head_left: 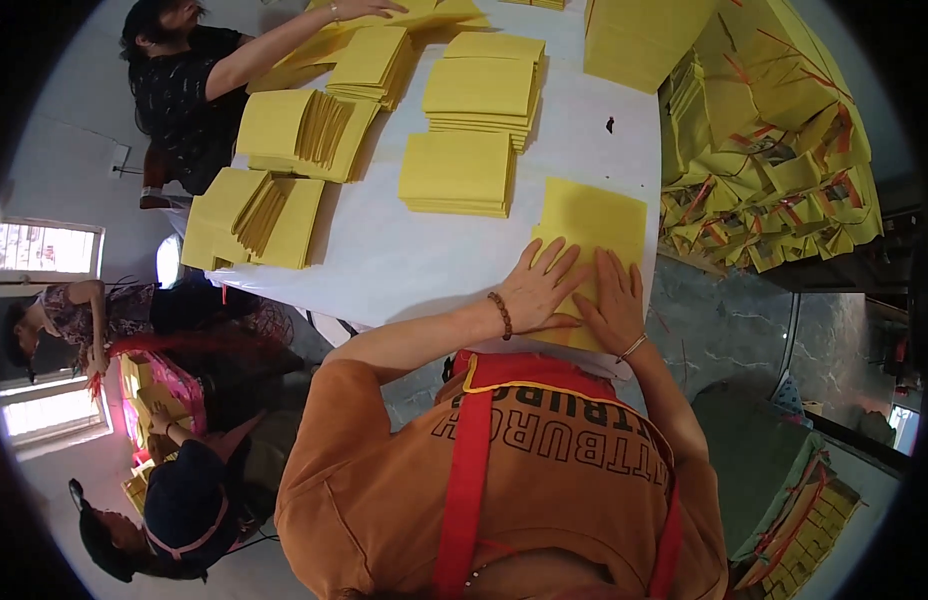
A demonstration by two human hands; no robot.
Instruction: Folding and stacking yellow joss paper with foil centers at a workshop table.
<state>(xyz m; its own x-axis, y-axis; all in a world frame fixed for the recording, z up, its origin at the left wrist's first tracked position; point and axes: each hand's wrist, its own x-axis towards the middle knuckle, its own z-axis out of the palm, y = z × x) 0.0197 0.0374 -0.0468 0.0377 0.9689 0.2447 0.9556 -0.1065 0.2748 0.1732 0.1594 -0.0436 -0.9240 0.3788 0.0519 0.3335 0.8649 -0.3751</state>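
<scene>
A yellow paper sheet [592, 215] lies at the near right corner of the white table; whether it is one layer or folded, I cannot tell. My left hand [546, 288], with a brown bead bracelet at the wrist, rests on it with fingers spread. Beside it my right hand [616, 303], wearing a thin bangle, presses flat along the paper's right side, fingers stretched out. The hands hide the lower part of the sheet. Just left of it sits a neat stack of yellow paper [456, 172], and a second stack [482, 88] stands behind that one.
More folded yellow paper bundles [269, 130] [254, 218] line the table's left side. A tall yellow block [644, 38] stands far right. Beyond the right edge is a heap of yellow bundles with red ties [774, 160]. A person [189, 95] reaches over the far left; others work lower left.
</scene>
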